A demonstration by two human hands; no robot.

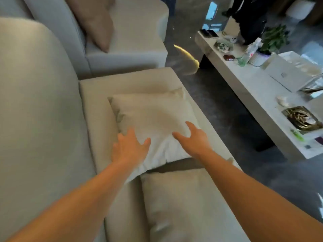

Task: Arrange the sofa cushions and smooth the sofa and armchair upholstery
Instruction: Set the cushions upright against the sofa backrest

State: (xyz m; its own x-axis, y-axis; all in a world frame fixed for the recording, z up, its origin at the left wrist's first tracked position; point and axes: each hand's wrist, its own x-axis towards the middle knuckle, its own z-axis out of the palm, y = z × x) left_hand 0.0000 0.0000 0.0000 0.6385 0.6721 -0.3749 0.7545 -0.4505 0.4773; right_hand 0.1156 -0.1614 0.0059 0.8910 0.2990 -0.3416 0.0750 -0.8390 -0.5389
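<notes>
A pale beige cushion (153, 123) lies flat on the seat of the beige sofa (97, 95). My left hand (129, 145) hovers over its near left corner with fingers spread, holding nothing. Over the cushion's near right edge, my right hand (194, 138) is also spread and holds nothing. A second beige cushion (180, 198) lies flat on the seat closer to me, partly under the first one's near edge. The sofa backrest (35, 110) rises at the left.
A grey armchair (132, 42) with a brown cushion (94, 20) stands beyond the sofa's end. To the right, a white coffee table (248, 88) carries a laptop, a potted plant, a bottle and a gold tray. Dark floor runs between sofa and table.
</notes>
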